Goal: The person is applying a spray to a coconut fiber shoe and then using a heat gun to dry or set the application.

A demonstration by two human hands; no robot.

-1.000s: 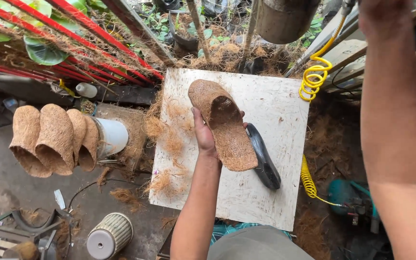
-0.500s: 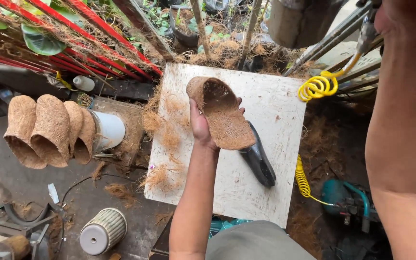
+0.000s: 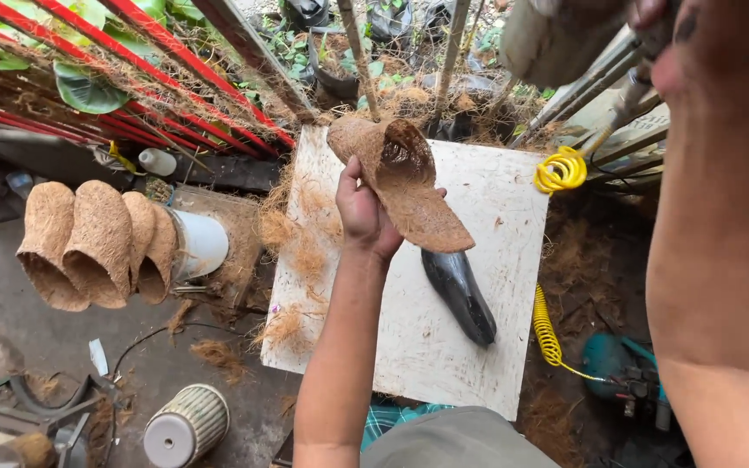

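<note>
Seen from the head camera, the left hand (image 3: 361, 212) gripped a brown coir slipper (image 3: 405, 178), fingers clenched round its edge, holding it tilted above the white board (image 3: 496, 260). A black shoe form (image 3: 459, 295) lay on the board just below the slipper. The right hand (image 3: 695, 43) was raised at the top right by a metal tool (image 3: 626, 104); whether its fingers grasped it could not be told. More coir slippers (image 3: 97, 243) lay stacked to the left, well apart.

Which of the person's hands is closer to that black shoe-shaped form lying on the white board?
The left hand, holding the coconut-fibre piece just above the black form. The right hand is raised far off, top right.
</note>
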